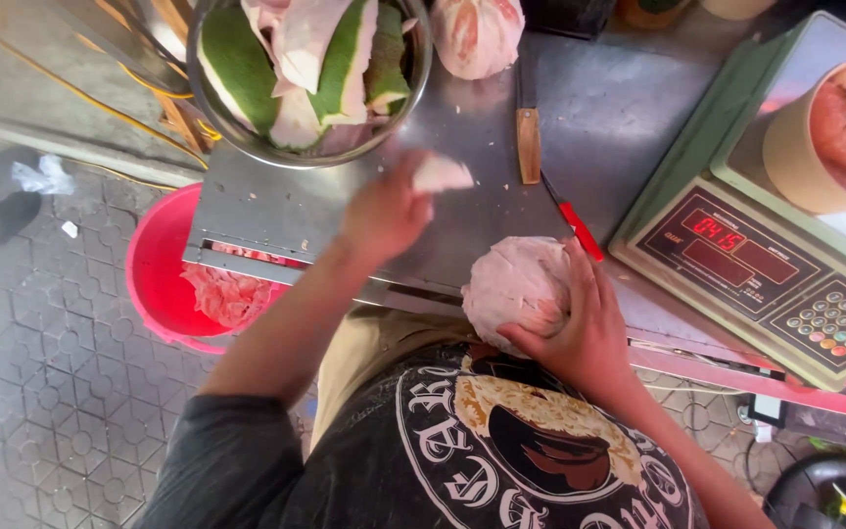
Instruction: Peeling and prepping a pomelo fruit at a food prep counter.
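My right hand (580,328) cups the peeled, pale pink round pomelo (516,284) at the near edge of the steel tabletop (599,108), fingers curled under its lower side and pressed against it, so the fruit sits just over the table's lip above my shirt. Beside that hand, touching its upper edge, lies a thin red-handled tool (578,227), angled away. My left hand (384,216) is raised over the bare middle of the tabletop, fingertips pinching a small white scrap of pith (441,174). Around that hand the steel is open on the left as far as the table's left edge, below which a red plastic bucket (154,284) holds pinkish peelings on the paved floor. Further off, a wooden-handled knife (528,137) lies straight, well apart from both hands. To the right, a green digital scale (736,245) takes up the corner, a tan paper tub (790,147) of fruit on its tray. At the far edge stands a round metal bowl (413,78) heaped with green rind pieces, with a second peeled fruit (477,34) just beside it.
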